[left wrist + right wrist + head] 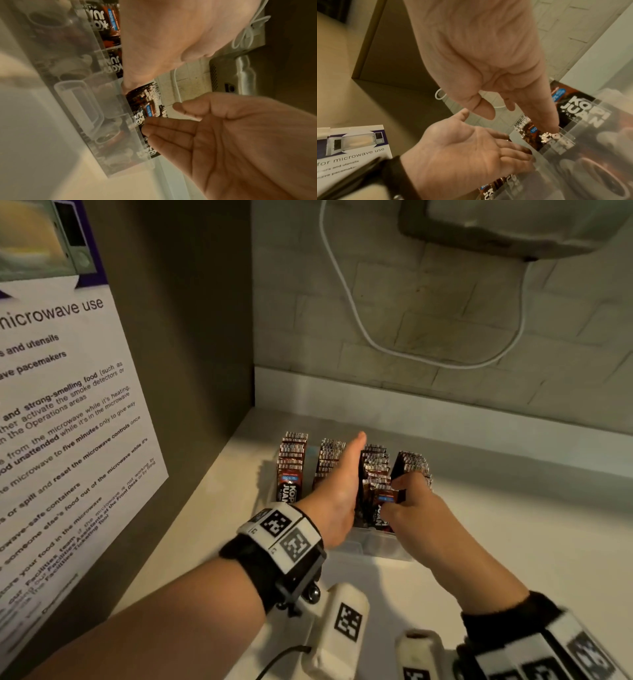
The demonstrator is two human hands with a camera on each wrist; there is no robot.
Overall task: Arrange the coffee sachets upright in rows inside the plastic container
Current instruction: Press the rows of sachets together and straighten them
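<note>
Inside the plastic container (383,546), the right hand (416,510) is pinching coffee sachets (376,474) in a closed grip while the left hand (337,491) is bracing flat and open beside that row. Pushing unevenly risks toppling neighbouring rows.

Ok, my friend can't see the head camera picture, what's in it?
Two hands tidy coffee sachets standing in rows in a clear plastic container. The left hand lies flat against one row; the right hand pinches a sachet.
</note>
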